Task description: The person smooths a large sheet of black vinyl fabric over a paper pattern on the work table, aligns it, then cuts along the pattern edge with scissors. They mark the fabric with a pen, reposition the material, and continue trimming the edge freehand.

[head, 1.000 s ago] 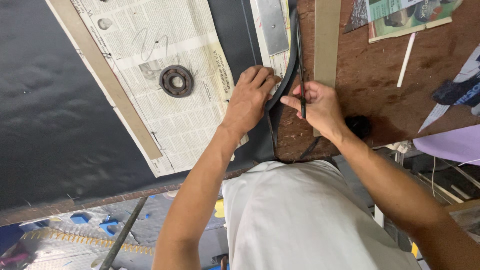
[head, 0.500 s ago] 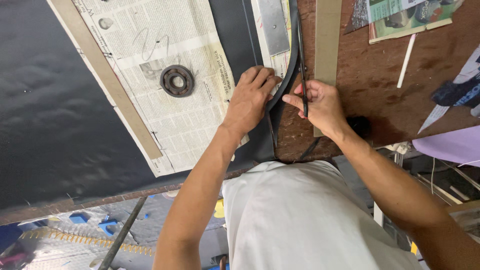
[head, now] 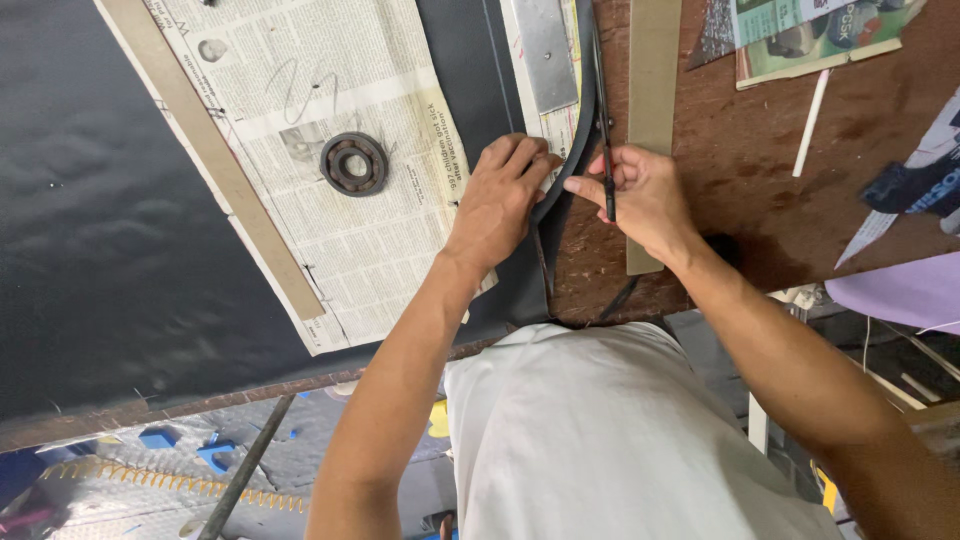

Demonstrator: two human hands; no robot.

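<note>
On the worktop [head: 760, 170], left hand [head: 505, 195] should press the black sheet [head: 480, 70] flat while right hand [head: 640, 195], pinching the slim blade [head: 603, 150], follows the curve steadily.

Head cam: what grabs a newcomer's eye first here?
The two hands at centre: the left hand presses flat on a curved black strip, while the right hand holds a thin dark blade-like tool against it. Left of them, a round metal bearing sits on newspaper spread over a large black sheet.
</note>
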